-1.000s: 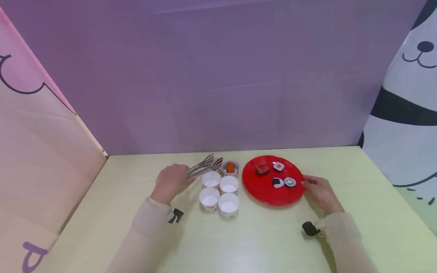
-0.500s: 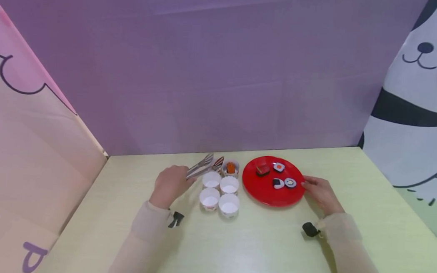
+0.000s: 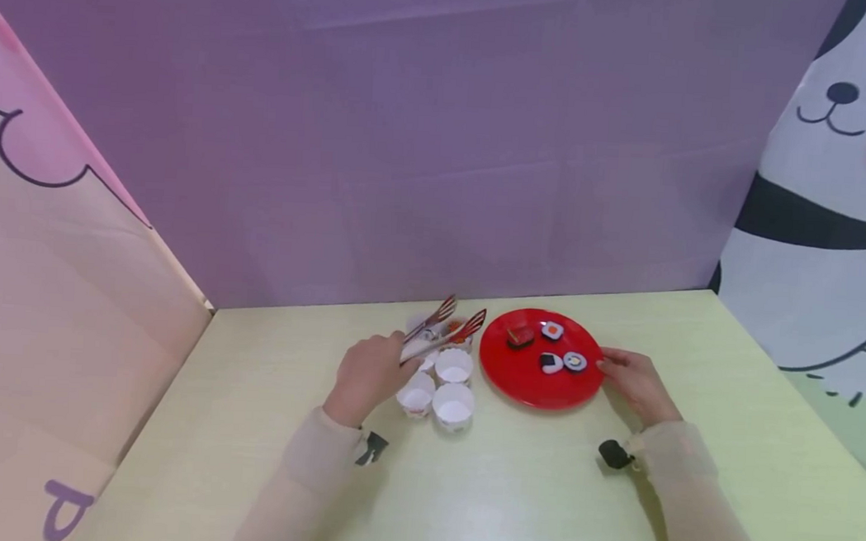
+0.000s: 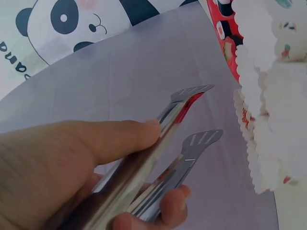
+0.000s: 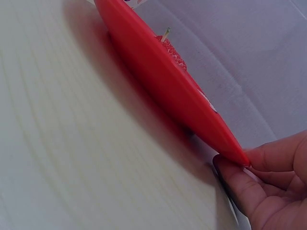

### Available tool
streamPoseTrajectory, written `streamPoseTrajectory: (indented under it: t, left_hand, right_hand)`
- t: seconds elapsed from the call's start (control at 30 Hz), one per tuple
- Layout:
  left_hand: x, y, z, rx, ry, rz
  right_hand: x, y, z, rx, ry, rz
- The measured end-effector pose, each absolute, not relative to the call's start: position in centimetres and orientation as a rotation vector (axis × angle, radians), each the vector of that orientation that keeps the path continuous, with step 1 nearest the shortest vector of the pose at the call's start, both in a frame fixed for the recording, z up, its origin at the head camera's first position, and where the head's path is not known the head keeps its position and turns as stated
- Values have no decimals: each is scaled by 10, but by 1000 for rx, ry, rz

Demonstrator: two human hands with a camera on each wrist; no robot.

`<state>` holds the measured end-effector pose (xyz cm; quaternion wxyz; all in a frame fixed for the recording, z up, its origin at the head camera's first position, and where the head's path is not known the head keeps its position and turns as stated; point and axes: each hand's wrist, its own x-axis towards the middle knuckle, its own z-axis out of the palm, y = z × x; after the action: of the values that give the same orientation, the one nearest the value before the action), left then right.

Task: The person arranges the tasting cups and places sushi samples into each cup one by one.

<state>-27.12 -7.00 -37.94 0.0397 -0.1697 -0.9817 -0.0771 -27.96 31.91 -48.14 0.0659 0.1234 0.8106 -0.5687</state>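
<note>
In the head view my left hand (image 3: 369,374) holds metal tongs (image 3: 467,329) with slotted ends over the back of a group of white paper cups (image 3: 454,407). In the left wrist view the tongs' two ends stand apart with nothing between them. An orange sushi piece in the back right cup is mostly hidden behind the tongs. My right hand (image 3: 638,386) pinches the right rim of a round red plate (image 3: 530,388). On that plate lie several toy sushi pieces: a red-topped one (image 3: 520,337), a roll (image 3: 552,331), a rice ball (image 3: 550,363) and another roll (image 3: 575,361).
The pale wooden table (image 3: 509,490) extends in front of the cups and plate. A purple backdrop (image 3: 441,139) rises along the table's back edge. Printed side panels stand at left and right, the right one with a panda (image 3: 813,269).
My left hand has moved right with the tongs, from beside the cups to over the back ones. The right hand and the plate stay where they were.
</note>
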Motion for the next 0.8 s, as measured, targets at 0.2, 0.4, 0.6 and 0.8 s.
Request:
streamPoseTrajectory:
  t: [0.2, 0.4, 0.6, 0.8]
  left_hand:
    - [-272, -56, -382, -539, -3040, -255]
    - [-274, -42, -387, -594, -3043, -310]
    - [-276, -29, -393, -651, -3026, -258]
    - [-277, -19, -396, -694, -3038, -243]
  right_hand:
    - [-280, 319, -482, 361, 2455, -1719]
    - [-280, 319, -481, 360, 2448, -1728]
    - [-279, 320, -481, 341, 2453, -1733]
    - [-279, 318, -480, 349, 2479, -1715]
